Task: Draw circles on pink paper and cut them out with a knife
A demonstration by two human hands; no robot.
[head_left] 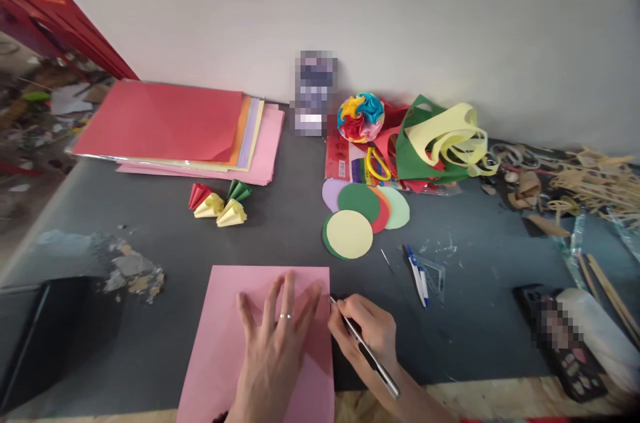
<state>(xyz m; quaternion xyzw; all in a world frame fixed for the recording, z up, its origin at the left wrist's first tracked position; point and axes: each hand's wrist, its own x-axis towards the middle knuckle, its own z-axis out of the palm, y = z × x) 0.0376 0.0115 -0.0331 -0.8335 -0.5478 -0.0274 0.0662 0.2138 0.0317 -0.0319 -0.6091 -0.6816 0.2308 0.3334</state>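
At the left of the dark tabletop (295, 210), beyond a patch of peeling flakes (135, 270), lies a stack of coloured paper (165, 120), red on top. In front of the stack, folded paper pieces (233, 212) in red, green and pale yellow sit close together. Nearest the person is a pink paper sheet (215, 336), flat, with the left hand (273, 343) palm down on it, fingers spread apart, a silver ring (285, 316) on one. The paper discs (350, 234) overlap just beyond the sheet's top right corner. The right hand (367, 328) has its fingers clamped on a silver pen-shaped tool (389, 383), tip at the sheet's right edge; whether they touch I cannot tell. Farther right lie two blue-and-white pens (416, 276), a clear set square (437, 280) and a black remote control (565, 350)
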